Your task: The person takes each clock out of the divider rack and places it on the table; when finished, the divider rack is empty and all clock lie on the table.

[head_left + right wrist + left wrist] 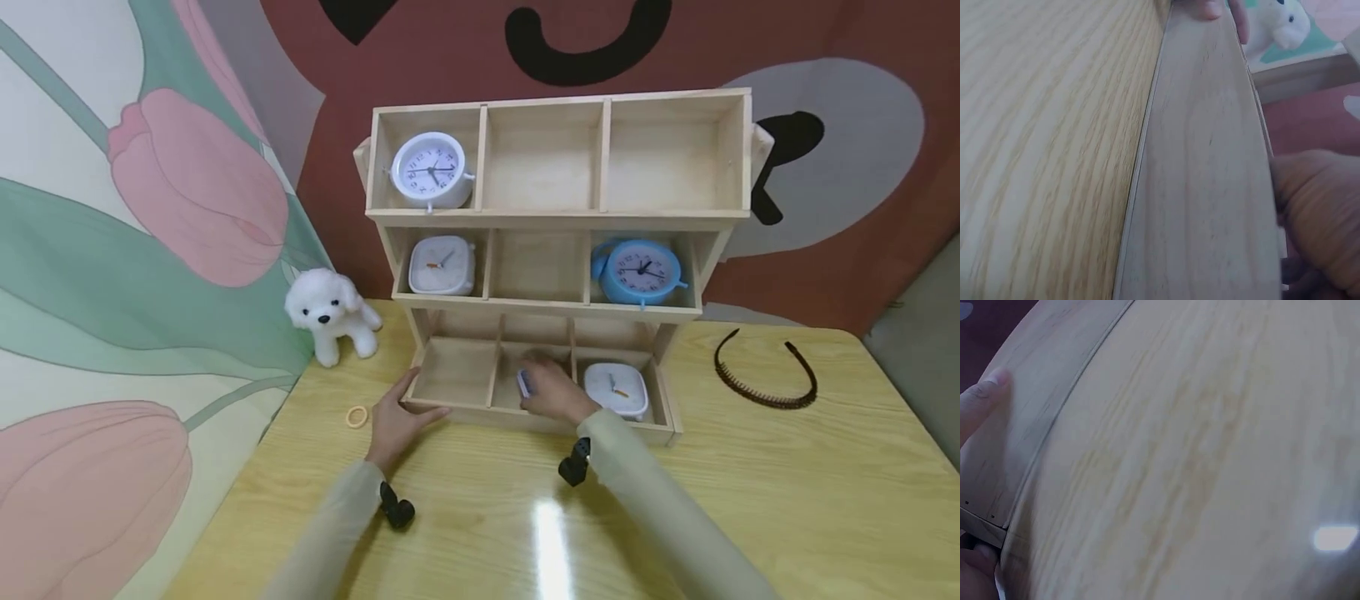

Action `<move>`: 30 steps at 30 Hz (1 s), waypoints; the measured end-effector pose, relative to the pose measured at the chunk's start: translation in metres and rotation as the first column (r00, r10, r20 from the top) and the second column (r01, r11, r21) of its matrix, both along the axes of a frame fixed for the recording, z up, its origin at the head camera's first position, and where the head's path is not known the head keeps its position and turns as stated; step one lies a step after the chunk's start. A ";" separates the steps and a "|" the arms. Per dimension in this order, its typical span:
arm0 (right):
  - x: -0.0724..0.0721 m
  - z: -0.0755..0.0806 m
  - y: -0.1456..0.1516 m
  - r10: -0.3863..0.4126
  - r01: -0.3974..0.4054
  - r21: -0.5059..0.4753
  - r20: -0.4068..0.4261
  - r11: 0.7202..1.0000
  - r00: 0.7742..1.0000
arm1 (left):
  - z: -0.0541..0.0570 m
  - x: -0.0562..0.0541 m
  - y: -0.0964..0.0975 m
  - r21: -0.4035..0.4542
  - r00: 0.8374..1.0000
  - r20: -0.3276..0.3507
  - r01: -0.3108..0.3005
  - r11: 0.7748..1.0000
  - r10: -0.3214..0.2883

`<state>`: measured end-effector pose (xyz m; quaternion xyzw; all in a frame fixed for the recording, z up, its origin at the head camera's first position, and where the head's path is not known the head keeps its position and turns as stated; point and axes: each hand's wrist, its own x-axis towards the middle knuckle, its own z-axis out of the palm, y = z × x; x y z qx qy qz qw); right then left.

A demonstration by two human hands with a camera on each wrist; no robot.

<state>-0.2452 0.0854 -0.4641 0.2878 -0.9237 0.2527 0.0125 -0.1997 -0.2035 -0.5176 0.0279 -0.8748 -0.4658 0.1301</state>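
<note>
A three-tier wooden display shelf [540,307] with divided compartments stands at the back of the table. My left hand [395,423] grips its lower left front corner, and the thumb [988,394] lies along the front board in the left wrist view. My right hand [553,390] reaches into the bottom middle compartment. It holds a small blue-and-white object [523,383], mostly hidden by the fingers; I cannot tell its kind. Just right of that hand, a white square clock [617,390] lies in the bottom right compartment. In the right wrist view the right hand [1322,219] is behind the front board [1204,156].
A round white alarm clock [431,171] sits top left, a white square clock [442,265] middle left, a blue alarm clock [641,272] middle right. A white toy dog [330,315] and a small ring [356,417] are left of the shelf; a brown headband [765,398] lies right.
</note>
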 end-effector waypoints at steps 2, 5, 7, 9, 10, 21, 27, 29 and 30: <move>-0.002 -0.003 0.001 0.014 -0.011 0.036 -0.075 0.999 0.997 | 0.001 -0.001 0.003 -0.001 1.000 0.005 0.000 1.000 0.000; -0.004 -0.005 0.002 0.013 -0.007 0.045 -0.134 0.999 0.991 | 0.003 -0.001 0.004 -0.011 1.000 -0.004 -0.007 1.000 0.007; -0.004 -0.002 0.001 0.016 -0.011 0.035 -0.133 0.999 0.991 | 0.004 -0.003 0.003 -0.020 1.000 -0.015 -0.017 1.000 0.017; -0.006 -0.001 0.002 0.017 -0.014 0.028 -0.127 1.000 0.992 | 0.005 -0.005 0.003 -0.029 1.000 -0.024 -0.021 0.999 0.020; -0.007 0.000 0.003 0.013 -0.010 0.028 -0.128 1.000 0.992 | 0.005 -0.006 0.003 -0.032 1.000 -0.027 -0.017 0.999 0.016; 0.000 0.002 0.004 0.000 -0.006 -0.068 -0.085 0.998 0.996 | 0.001 -0.004 0.003 -0.051 1.000 -0.012 -0.012 0.999 0.012; 0.014 0.018 -0.002 -0.068 0.055 -0.102 -0.128 0.993 0.990 | 0.000 0.000 0.000 -0.058 1.000 -0.006 -0.025 0.998 0.025; 0.021 0.026 -0.004 -0.089 0.075 -0.107 -0.134 0.991 0.987 | -0.001 0.000 0.000 -0.055 1.000 -0.012 -0.028 0.998 0.027; 0.026 0.030 -0.005 -0.101 0.087 -0.105 -0.137 0.991 0.985 | -0.001 0.000 0.001 -0.057 1.000 -0.012 -0.027 0.998 0.026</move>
